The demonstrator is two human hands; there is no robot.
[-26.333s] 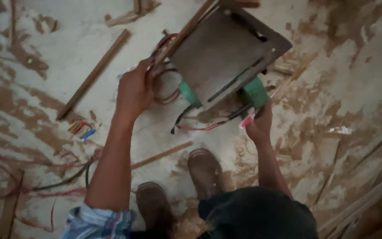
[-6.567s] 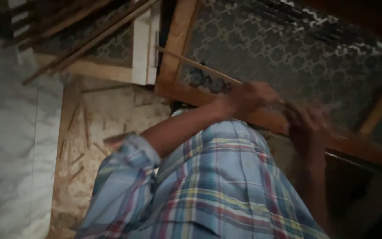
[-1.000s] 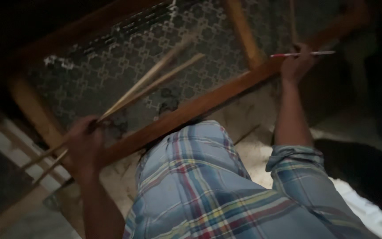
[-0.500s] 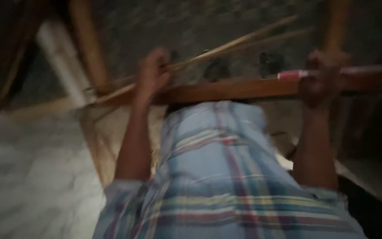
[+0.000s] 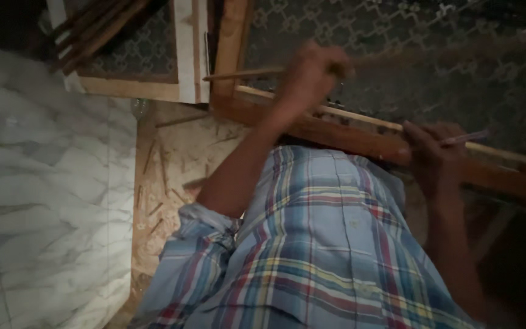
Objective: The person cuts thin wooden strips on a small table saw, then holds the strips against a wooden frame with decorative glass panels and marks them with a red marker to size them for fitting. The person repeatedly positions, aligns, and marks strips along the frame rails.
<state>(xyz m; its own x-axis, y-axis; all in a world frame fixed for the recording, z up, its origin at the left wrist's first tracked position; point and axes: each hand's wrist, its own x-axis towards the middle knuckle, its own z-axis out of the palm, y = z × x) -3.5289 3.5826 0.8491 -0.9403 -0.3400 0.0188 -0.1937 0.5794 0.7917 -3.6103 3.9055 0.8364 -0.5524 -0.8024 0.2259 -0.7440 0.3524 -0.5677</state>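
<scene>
While blur smears your left hand (image 5: pixel 308 76) at twelve o'clock, it closes on thin wooden strips (image 5: pixel 245 74); your right hand (image 5: pixel 430 155), at three o'clock, pinches a pen (image 5: pixel 464 138) against the wooden frame (image 5: pixel 360 139), its far end cut off.

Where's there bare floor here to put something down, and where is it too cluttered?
The widest free patch is the white marble floor on the left, bordered by the sawdust-strewn board. That board is littered with wood scraps. It is crowded at the wooden frame, where the left hand grips a thin stick and the right hand holds a pencil.
</scene>
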